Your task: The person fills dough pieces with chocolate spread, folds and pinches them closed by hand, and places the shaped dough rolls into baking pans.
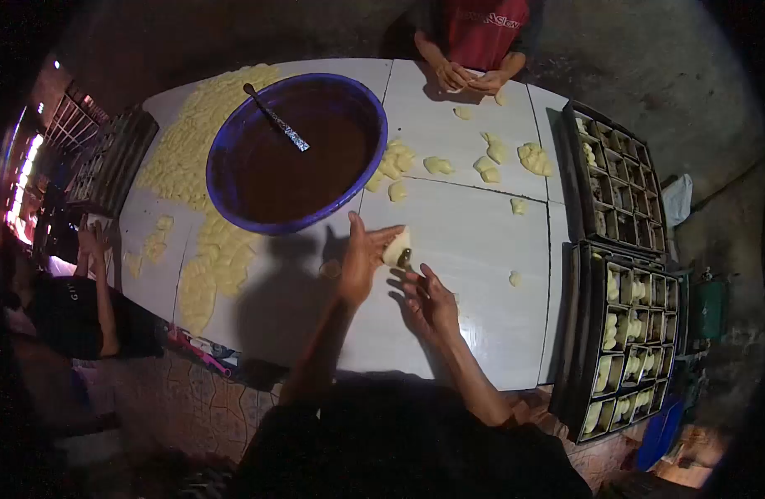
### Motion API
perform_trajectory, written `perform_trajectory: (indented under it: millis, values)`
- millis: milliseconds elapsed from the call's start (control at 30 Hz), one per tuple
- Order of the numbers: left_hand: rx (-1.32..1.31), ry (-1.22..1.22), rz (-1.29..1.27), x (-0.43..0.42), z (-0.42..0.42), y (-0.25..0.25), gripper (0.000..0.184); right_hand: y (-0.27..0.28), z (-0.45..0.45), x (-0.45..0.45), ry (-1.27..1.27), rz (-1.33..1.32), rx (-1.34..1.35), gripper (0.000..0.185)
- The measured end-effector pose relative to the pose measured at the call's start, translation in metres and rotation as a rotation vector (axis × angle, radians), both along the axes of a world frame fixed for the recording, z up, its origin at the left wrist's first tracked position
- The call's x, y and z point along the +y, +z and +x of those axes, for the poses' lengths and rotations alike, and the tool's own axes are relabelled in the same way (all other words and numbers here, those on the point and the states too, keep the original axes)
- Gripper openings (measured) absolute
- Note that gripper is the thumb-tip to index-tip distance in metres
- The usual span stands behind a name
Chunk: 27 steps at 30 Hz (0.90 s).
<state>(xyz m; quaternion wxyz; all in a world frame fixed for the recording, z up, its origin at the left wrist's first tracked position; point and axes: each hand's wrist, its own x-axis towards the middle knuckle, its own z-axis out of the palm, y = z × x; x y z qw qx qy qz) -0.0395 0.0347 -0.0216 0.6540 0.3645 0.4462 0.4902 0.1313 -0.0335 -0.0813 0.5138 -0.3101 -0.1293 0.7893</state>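
A flattened piece of dough [395,247] with a dab of dark brown filling [405,259] rests in the fingers of my left hand [363,259], thumb raised. Close by on the right is my right hand [433,304], its fingers apart and curved toward the filling; whether a fingertip touches it I cannot tell. Beyond my left hand stands a wide blue basin [381,158] of brown paste [316,179], with a long spatula [276,116] lying in it. A small dough piece [331,269] lies on the table beside my left wrist.
Many dough pieces [187,141] cover the white tiled table's [482,249] left side. More dough lumps [487,169] lie at centre right. Divided metal trays [623,333], some cells holding dough, stand right. A co-worker [486,41] handles dough opposite; another person [74,308] is left.
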Motion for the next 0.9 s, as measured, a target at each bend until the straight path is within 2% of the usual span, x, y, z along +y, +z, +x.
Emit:
perform_trajectory:
  millis: [33,67,167,200,233,300,333,367,400,433,467,567,600,667,700,733,767,833,867,900]
  values:
    - [-0.433,-0.073,-0.104,-0.02,0.01,0.008,0.087,0.002,0.001,0.001,-0.045,-0.098,0.151,0.051]
    - [-0.606,-0.175,-0.118,-0.037,0.017,0.005,0.084,0.002,0.005,-0.005,-0.05,-0.071,0.045,0.045]
    - [-0.379,0.147,-0.366,-0.077,0.054,0.0,0.079,0.009,0.016,-0.024,-0.043,-0.001,-0.275,0.029]
    - [-0.327,0.175,-0.383,-0.087,0.059,-0.004,0.065,0.022,0.023,-0.031,-0.055,-0.142,-0.386,0.022]
    - [-0.299,0.17,-0.376,-0.095,0.064,-0.003,0.061,0.02,0.02,-0.037,-0.138,-0.051,-0.483,0.024]
    - [-0.251,0.163,-0.348,-0.107,0.075,0.002,0.056,0.027,0.022,-0.053,-0.192,0.459,-0.97,0.032]
    - [-0.265,0.112,-0.324,-0.113,0.074,-0.007,0.049,0.03,0.025,-0.059,-0.161,0.618,-1.182,0.036]
    - [-0.041,0.075,-0.177,-0.119,0.075,-0.014,0.048,0.031,0.028,-0.064,-0.126,0.775,-1.391,0.041]
    - [0.179,0.036,-0.025,-0.123,0.077,-0.018,0.048,0.029,0.038,-0.067,-0.103,0.89,-1.473,0.04]
    - [0.395,-0.003,0.131,-0.126,0.079,-0.017,0.049,0.033,0.044,-0.067,-0.119,0.842,-1.348,0.037]
    - [0.391,0.03,0.181,-0.13,0.081,-0.011,0.042,0.039,0.048,-0.067,-0.134,0.795,-1.223,0.033]
    - [0.172,-0.076,0.081,-0.133,0.081,-0.01,0.026,0.034,0.055,-0.066,-0.286,0.592,-0.812,0.015]
    - [0.06,-0.028,0.013,-0.136,0.085,-0.012,0.018,0.033,0.059,-0.064,-0.259,0.624,-0.818,0.016]
    - [0.032,-0.067,-0.06,-0.138,0.082,-0.003,0.016,0.046,0.052,-0.065,-0.25,0.651,-0.789,0.017]
    - [0.016,-0.086,-0.094,-0.138,0.081,0.0,0.015,0.046,0.054,-0.069,-0.163,0.632,-0.889,0.017]
    - [0.073,-0.14,-0.078,-0.136,0.076,-0.023,0.021,0.046,0.057,-0.073,-0.071,0.613,-0.988,0.017]
    - [0.073,-0.082,-0.057,-0.141,0.08,-0.029,0.029,0.044,0.06,-0.079,0.025,0.589,-1.086,0.017]
    - [0.073,0.034,-0.01,-0.145,0.091,-0.032,0.047,0.032,0.062,-0.083,-0.001,0.391,-0.941,0.018]
    - [0.179,-0.021,0.03,-0.146,0.088,-0.03,0.065,0.028,0.061,-0.086,-0.023,0.333,-0.91,0.019]
    - [0.198,-0.033,0.092,-0.146,0.089,-0.025,0.067,0.027,0.061,-0.087,-0.044,0.276,-0.879,0.021]
